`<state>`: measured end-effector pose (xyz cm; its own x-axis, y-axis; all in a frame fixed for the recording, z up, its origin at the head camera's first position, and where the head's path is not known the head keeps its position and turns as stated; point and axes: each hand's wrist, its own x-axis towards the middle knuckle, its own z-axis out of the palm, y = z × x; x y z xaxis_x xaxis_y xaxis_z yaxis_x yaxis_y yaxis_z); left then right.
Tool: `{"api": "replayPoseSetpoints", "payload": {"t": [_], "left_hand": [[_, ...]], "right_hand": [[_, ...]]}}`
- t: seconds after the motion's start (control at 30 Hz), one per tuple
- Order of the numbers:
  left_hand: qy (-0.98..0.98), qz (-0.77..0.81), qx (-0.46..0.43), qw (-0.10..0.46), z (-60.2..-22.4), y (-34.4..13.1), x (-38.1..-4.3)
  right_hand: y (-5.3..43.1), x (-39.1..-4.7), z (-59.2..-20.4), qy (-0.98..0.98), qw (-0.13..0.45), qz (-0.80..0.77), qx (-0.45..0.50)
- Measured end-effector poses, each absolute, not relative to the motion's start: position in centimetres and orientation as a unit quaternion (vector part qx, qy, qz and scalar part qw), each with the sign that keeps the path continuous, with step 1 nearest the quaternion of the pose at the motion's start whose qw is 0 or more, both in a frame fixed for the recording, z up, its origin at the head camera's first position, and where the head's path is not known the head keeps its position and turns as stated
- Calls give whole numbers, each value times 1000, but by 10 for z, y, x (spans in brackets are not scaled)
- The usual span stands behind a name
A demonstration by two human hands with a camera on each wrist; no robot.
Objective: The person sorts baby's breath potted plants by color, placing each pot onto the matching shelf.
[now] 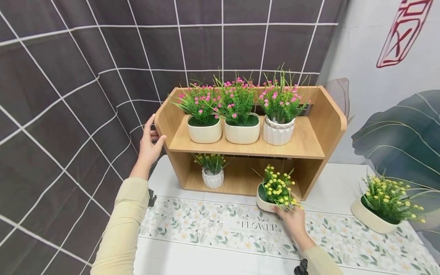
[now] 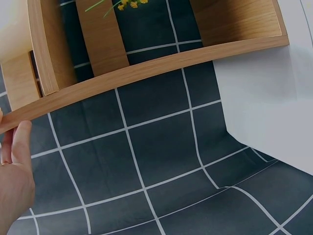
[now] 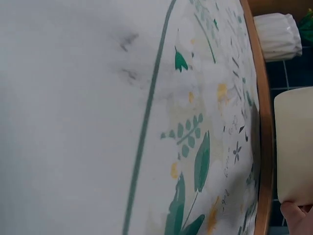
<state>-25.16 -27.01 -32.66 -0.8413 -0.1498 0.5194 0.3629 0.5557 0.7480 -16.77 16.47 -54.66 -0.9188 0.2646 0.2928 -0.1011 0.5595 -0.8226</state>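
Note:
A two-tier wooden shelf stands against the back. My left hand holds the shelf's left side panel near its upper front corner, thumb by the front edge; the left wrist view shows fingertips touching the panel. My right hand grips a cream oval planter of yellow flowers, at the right front of the lower tier. That planter is slightly tilted, and some right fingers are hidden by leaves. In the right wrist view the planter is partly cut off, with a thumb against its wall.
Pink-flowered plants in two cream planters and a fluted white pot occupy the upper tier. A white pot with yellow flowers sits lower left. Another yellow-flowered planter rests at right on the floral-printed tablecloth.

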Motion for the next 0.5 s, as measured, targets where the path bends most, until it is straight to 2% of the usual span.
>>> {"api": "replayPoseSetpoints", "payload": {"t": [0.2,0.5], "left_hand": [[-839,-469,-59,268,-326,-269,-250],[-842,-465,-53,267,-326,-269,-251]], "right_hand": [[163,-175,-550,-866,196,459,-35],[161,-184,-552,-866,127,479,-57]]}}
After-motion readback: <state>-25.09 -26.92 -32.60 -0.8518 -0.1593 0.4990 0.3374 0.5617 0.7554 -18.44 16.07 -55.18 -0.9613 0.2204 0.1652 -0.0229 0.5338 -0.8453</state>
